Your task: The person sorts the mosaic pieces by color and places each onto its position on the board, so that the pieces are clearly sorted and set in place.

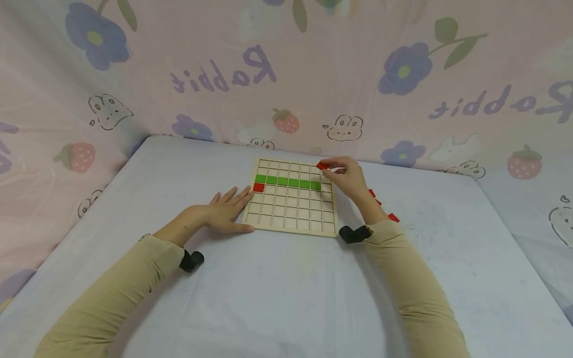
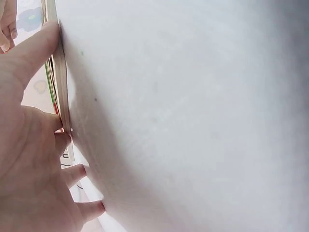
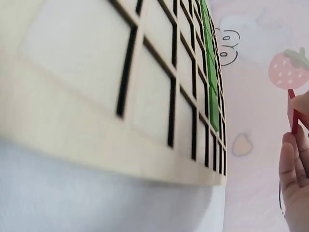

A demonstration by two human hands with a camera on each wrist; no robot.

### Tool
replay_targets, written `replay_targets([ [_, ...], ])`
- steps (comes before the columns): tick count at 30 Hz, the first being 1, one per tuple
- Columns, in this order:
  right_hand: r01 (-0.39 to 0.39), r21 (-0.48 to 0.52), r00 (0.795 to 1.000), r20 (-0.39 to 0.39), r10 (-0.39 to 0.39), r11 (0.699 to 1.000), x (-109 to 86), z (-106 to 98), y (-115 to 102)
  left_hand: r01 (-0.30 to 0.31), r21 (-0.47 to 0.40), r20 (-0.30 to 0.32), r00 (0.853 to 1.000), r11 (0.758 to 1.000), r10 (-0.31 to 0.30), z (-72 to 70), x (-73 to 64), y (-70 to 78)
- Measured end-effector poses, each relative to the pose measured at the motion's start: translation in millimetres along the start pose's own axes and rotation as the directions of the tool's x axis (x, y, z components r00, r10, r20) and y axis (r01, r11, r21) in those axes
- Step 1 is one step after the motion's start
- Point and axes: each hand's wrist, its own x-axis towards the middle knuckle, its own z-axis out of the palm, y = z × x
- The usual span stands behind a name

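A pale wooden grid board (image 1: 291,231) lies flat on the white table, its square cells bounded by thin ridges. Several green tiles (image 1: 288,182) fill most of one row, and a red tile (image 1: 258,187) sits in the leftmost cell just below them. With fingers spread, my left hand (image 1: 226,213) rests at the board's left edge, thumb near the lower corner. Above the upper right of the board, my right hand (image 1: 349,178) pinches another red tile (image 3: 292,112) between thumb and fingertips; the right wrist view shows it raised off the grid.
Several loose red tiles (image 1: 393,218) lie on the table to the right, partly hidden by my right forearm. A black wrist camera (image 1: 353,234) hangs close to the board's lower right corner. A printed curtain (image 1: 313,94) stands behind the table (image 1: 286,298).
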Motion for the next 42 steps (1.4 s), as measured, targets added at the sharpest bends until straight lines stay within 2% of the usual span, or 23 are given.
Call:
replay_targets([
  [15,0.009,0.084,0.995,0.095,-0.017,0.996,2.5,23.1,-13.7,0.002,-0.002,0.006,1.0,1.0,-0.002,-1.2,-0.4,0.0],
  [26,0.051,0.098,0.989,0.133,-0.064,0.994,4.5,36.8,-25.8,-0.001,0.005,0.002,1.0,1.0,0.001,-1.1,0.5,-0.4],
  [42,0.065,0.103,0.976,0.201,-0.085,0.993,5.4,62.4,-36.4,0.004,-0.001,0.01,1.0,1.0,-0.004,-3.6,-2.2,2.2],
])
